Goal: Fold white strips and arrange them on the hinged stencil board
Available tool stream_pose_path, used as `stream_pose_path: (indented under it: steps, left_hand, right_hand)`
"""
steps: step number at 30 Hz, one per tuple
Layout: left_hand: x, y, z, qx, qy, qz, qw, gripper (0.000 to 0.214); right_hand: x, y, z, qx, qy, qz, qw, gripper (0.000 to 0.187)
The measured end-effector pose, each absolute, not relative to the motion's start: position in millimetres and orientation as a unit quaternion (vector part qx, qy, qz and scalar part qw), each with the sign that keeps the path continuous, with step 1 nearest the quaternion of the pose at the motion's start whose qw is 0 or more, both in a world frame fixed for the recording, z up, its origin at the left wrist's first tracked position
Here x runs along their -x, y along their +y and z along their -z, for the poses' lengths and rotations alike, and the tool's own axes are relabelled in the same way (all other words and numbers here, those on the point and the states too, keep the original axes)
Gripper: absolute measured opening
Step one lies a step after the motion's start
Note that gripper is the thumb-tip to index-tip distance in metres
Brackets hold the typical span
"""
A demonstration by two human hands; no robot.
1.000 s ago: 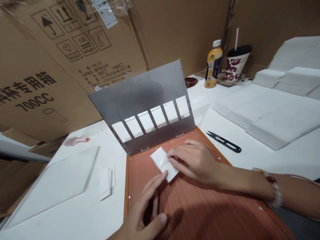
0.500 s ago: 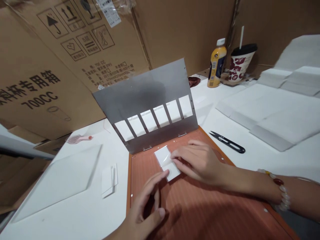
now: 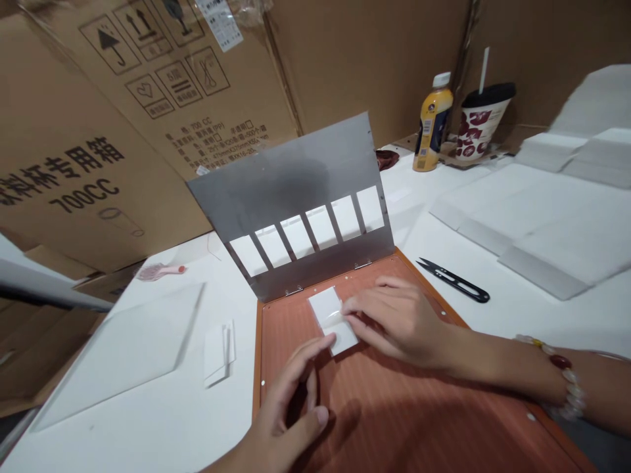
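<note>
- Left grip (image 3: 271, 402): index fingertip on the near-left part of the small white packet (image 3: 331, 319), thumb well apart from that finger and off the packet
- Packet: on the board (image 3: 424, 420), between both hands, long axis running far-left to near-right; it lies far and right of the left grip, left of the right one, both touching, so neither is clearly nearer
- Right grip (image 3: 399, 322): thumb and index together, apparently pinched on the packet at its right edge, where a clear film seems lifted

Counts, left to right:
- One printed carton (image 3: 98, 131), behind the counter (image 3: 162, 427)
- One flat white sheet (image 3: 123, 358)
- One pink brush-like thing (image 3: 160, 270), far side
- One small folded white piece (image 3: 217, 355)
- One board, one grey plate (image 3: 290, 184) tilted up at its far edge, six windows, two hinges
- One yellow bottle (image 3: 434, 125), far
- One black snips (image 3: 456, 282), right of the board
- One lidded cup (image 3: 486, 125), one straw
- Several pale sheets (image 3: 547, 217), overlapping, exact number unclear
</note>
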State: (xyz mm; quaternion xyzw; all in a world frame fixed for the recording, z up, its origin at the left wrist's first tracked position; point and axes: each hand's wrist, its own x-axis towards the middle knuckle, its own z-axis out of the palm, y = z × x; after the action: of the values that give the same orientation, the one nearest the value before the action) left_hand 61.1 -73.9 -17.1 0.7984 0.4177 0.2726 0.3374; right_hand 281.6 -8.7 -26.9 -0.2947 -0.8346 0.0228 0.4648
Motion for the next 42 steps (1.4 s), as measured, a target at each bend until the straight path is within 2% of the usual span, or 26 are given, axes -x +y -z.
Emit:
stream_pose_path:
  steps: [3, 7, 9, 13, 17, 22, 26, 30, 35, 37, 40, 42]
  left_hand:
    - [-60.3, -75.3, 19.5, -0.764, 0.427, -0.272, 0.401, 0.049]
    - [-66.2, -77.5, 16.1, -0.788, 0.429, -0.256, 0.361, 0.021]
    - [-68.9, -78.3, 13.7, -0.821, 0.413, -0.213, 0.332, 0.016]
    - [-69.7, -83.6, 14.5, -0.893, 0.347, -0.216, 0.189, 0.020]
    - [-70.7, -95.2, 20.8, -0.938, 0.257, -0.234, 0.015, 0.013]
    - [-73.1, -103.2, 29.7, -0.923, 0.253, -0.281, -0.061, 0.016]
    - [-73.7, -111.5, 33.1, -0.932, 0.226, -0.275, -0.063, 0.013]
    - [-73.7, -120.6, 32.6, -0.923, 0.303, -0.237, -0.035, 0.008]
    - [-67.6, -107.8, 36.1, -0.956, 0.184, -0.227, -0.023, 0.013]
    - [-66.3, -102.6, 36.9, -0.956, 0.176, -0.233, -0.014, 0.017]
    - [-66.6, -100.9, 35.2, -0.957, 0.161, -0.240, -0.006, 0.024]
    - [-67.1, -102.2, 33.5, -0.958, 0.162, -0.238, -0.004, 0.025]
  right_hand:
    - [-283.1, -8.8, 27.0, 0.288, -0.839, -0.027, 0.461, 0.013]
    - [-287.2, -11.0, 26.1, 0.244, -0.877, -0.049, 0.412, 0.012]
    - [-288.6, -13.4, 26.3, 0.212, -0.904, -0.057, 0.367, 0.017]
    - [-289.8, -19.3, 29.9, 0.168, -0.944, -0.080, 0.274, 0.020]
    - [-291.1, -23.6, 31.8, 0.139, -0.964, -0.106, 0.200, 0.019]
    - [-290.3, -26.0, 28.2, 0.117, -0.973, -0.130, 0.147, 0.016]
    - [-289.3, -29.5, 29.8, 0.115, -0.965, -0.149, 0.181, 0.018]
    - [-289.3, -33.3, 32.9, 0.114, -0.962, -0.154, 0.195, 0.016]
    - [-283.7, -29.8, 31.4, 0.172, -0.958, -0.148, 0.173, 0.020]
    - [-282.1, -25.4, 28.3, 0.251, -0.934, -0.156, 0.202, 0.017]
    - [-284.3, -19.9, 21.6, 0.349, -0.872, -0.167, 0.300, 0.011]
    - [-287.7, -20.0, 17.4, 0.337, -0.857, -0.200, 0.335, 0.021]
